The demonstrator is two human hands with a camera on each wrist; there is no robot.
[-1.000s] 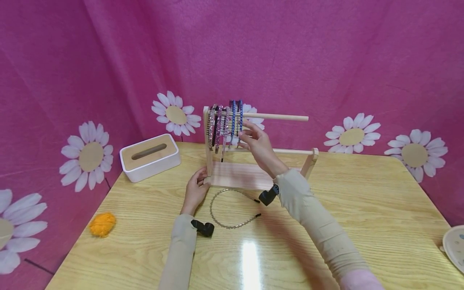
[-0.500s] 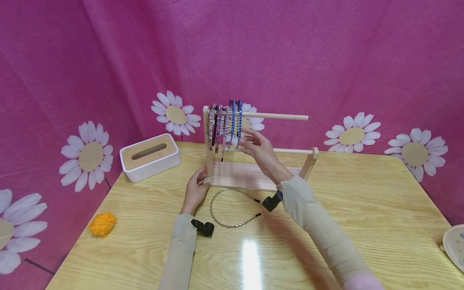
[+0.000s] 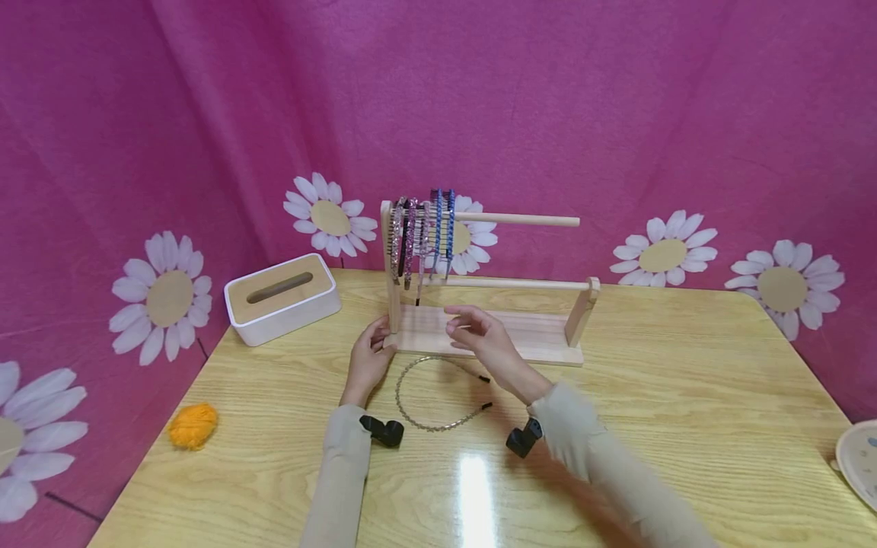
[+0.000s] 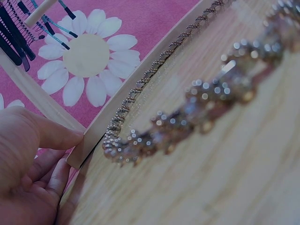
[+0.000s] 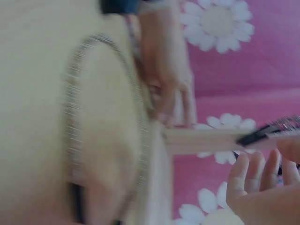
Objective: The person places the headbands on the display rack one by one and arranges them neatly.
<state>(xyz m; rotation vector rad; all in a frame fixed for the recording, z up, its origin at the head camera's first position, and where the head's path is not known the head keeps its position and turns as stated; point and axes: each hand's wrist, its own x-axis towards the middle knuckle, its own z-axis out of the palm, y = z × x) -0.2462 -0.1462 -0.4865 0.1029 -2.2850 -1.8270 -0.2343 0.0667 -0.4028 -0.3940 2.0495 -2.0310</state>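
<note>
My left hand (image 3: 370, 361) holds the left corner of the wooden rack's base (image 4: 86, 145), its thumb pressed on the edge and its fingers curled at the side. Several headbands hang at the left of the rack's upper rod (image 3: 517, 218): sparkly pink and silver ones (image 3: 412, 243) and blue ones (image 3: 450, 228). Over the base, my right hand (image 3: 489, 346) hovers with loosely bent fingers and nothing in them. A beaded headband (image 3: 411, 415) lies on the table in front of the rack, between my arms, its black tips pointing right.
A white tissue box with a wooden lid (image 3: 282, 297) stands left of the rack. An orange yarn ball (image 3: 193, 425) sits near the table's left edge. At the far right a pale round item (image 3: 856, 460) is partly cut off. A pink flowered cloth (image 3: 548, 99) hangs behind.
My right hand has moved down and away from the blue headbands, which stay on the upper rod. My left hand keeps its place at the base corner.
</note>
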